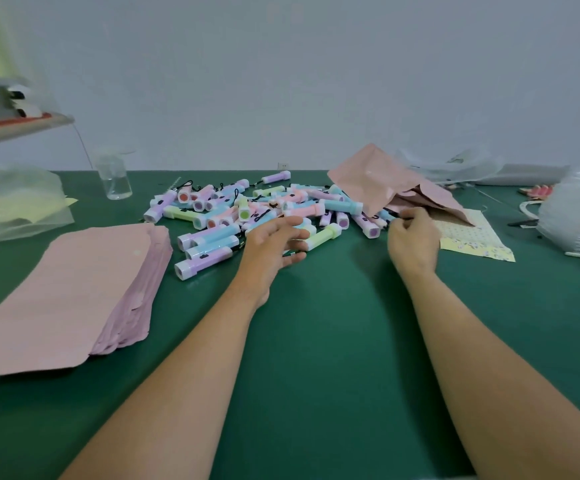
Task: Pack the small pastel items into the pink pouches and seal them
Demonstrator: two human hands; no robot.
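Green table point(333, 341), pale wall point(316, 81). Beside the pastel items point(247, 213), left hand point(274, 244) fingers spread; right hand point(413, 239) pinches a cord point(407, 218).

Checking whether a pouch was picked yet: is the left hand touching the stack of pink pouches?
Apart. The head view shows green table and pastel flashlights between the left hand and the stack of pink pouches.

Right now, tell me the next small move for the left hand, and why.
Probably close the left hand on the pale green item lying right next to it: that hand is open and holds nothing. The right hand seems to pinch a black cord beside the loose pink pouches.
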